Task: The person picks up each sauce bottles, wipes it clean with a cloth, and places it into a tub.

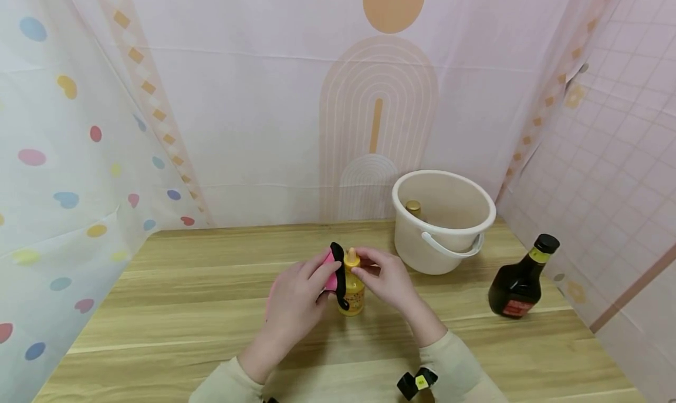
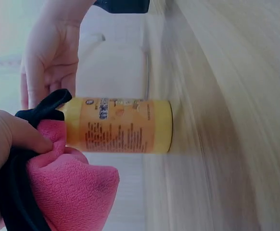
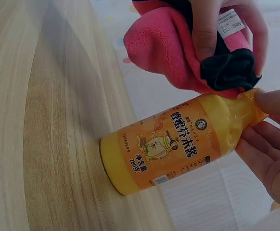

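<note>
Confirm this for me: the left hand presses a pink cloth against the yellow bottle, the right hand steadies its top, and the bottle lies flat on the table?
Not quite. The yellow bottle stands upright on the table, as the head view shows. The rest holds: the left hand has the pink cloth, the right hand its top.

The small yellow plastic bottle (image 3: 178, 144) had an orange label with big white Chinese words I could not read for sure, and below them "280". A white tag (image 3: 230, 24) sewn on the pink fluffy cloth (image 3: 164, 53), at one o'clock from the bottle, showed tiny grey letters, too small to read.
</note>
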Motion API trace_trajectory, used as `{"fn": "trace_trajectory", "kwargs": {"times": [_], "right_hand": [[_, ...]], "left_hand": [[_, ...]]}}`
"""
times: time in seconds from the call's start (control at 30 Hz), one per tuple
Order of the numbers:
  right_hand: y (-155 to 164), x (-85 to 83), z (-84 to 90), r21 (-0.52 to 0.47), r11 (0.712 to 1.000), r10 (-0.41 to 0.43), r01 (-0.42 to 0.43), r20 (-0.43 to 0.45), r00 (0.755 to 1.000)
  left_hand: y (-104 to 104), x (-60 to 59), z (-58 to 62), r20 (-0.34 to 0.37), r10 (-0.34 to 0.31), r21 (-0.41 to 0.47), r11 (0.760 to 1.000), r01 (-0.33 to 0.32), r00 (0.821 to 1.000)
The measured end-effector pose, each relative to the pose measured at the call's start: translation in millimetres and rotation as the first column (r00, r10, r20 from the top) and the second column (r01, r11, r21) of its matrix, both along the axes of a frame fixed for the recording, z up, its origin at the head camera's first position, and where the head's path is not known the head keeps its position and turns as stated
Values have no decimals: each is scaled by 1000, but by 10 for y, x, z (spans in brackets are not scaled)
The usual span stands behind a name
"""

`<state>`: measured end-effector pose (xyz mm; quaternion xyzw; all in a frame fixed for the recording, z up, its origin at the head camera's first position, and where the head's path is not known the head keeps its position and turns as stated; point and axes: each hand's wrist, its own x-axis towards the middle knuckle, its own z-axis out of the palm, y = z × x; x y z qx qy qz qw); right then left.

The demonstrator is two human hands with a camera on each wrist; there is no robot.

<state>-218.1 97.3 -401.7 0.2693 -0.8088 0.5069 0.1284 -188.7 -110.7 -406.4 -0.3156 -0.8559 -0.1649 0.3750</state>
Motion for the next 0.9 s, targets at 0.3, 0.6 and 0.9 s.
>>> {"fn": "trace_trajectory", "kwargs": {"times": [0.3,0.6,0.9], "right_hand": [[2,-11,-7,14,1000,2,-2,3,1000],[5,-7,-1,2,1000,-2,2,9,1000],[5,-9,-8,4,1000,-3,2,21,1000]], "left_hand": [[83,-18,-102,-54,-72,37,997,74,996],[69,-2,-214,-30,-81,7,997,81,996],[9,12,-263,21,-69,4,998,69,997]]}}
